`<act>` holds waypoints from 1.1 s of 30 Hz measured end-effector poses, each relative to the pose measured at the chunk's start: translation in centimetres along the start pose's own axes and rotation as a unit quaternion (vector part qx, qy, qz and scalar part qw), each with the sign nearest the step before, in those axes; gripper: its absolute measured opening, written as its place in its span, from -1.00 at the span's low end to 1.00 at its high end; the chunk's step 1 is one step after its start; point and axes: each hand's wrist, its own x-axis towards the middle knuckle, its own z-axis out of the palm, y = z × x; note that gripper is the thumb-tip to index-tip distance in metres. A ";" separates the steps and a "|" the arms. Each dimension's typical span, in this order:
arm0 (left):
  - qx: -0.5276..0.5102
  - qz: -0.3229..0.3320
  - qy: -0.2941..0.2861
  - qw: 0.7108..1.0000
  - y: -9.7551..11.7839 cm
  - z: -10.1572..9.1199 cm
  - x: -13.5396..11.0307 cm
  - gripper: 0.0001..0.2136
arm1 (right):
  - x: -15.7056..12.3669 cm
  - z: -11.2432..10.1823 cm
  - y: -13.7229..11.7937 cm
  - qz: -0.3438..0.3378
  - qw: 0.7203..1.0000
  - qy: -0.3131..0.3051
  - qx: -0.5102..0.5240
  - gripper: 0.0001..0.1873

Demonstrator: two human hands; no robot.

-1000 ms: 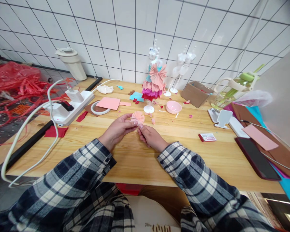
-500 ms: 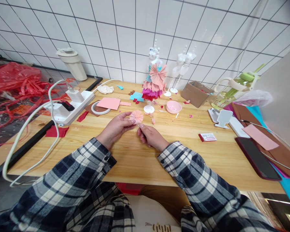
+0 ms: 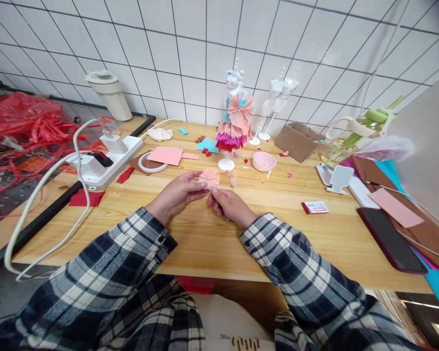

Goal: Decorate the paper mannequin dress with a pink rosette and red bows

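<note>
A small pink pleated paper fan (image 3: 209,177) is pinched in my left hand (image 3: 181,192), between thumb and fingers, just over the wooden table. Close against the fan's lower edge is my right hand (image 3: 227,204), its thumb and fingers closed together. A thin, small thing seems to show at its fingertips, too small to name. Beyond the hands stands a little white mannequin (image 3: 234,83) in a paper dress of blue, pink, purple and red tiers. A larger pink pleated fan (image 3: 240,111) sits on that dress.
Behind are two bare mannequins (image 3: 274,100) and a cardboard box (image 3: 296,140). A pink bowl (image 3: 264,161), tape roll (image 3: 151,164), pink paper (image 3: 165,155) and scraps lie around. Left is a power strip (image 3: 113,168) with cables; right, a phone (image 3: 389,239) and jug (image 3: 351,141).
Both hands and the small fan are almost where they were. The fan is turned slightly, and the thin thing at my right fingertips shows less now.
</note>
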 end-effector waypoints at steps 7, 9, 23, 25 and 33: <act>0.001 0.001 -0.004 1.000 -0.1 -0.1 0.1 -0.66 | -0.1 0.0 -0.3 0.011 1.000 -0.007 0.027 -0.50; 0.000 0.003 -0.003 1.000 -0.2 -0.2 0.1 -0.65 | -0.1 -0.1 -0.3 0.012 0.999 -0.010 0.031 -0.51; 0.005 0.004 -0.012 1.000 -0.2 -0.1 0.1 -0.62 | -0.1 -0.1 -0.1 0.013 0.999 -0.014 0.047 -0.49; 0.006 0.003 -0.016 1.000 -0.2 -0.1 0.1 -0.61 | -0.2 -0.1 -0.1 0.011 0.999 -0.015 0.043 -0.49; 0.000 0.001 -0.015 1.000 -0.1 0.0 0.0 -0.61 | -0.1 -0.1 -0.3 0.013 0.999 -0.009 0.032 -0.49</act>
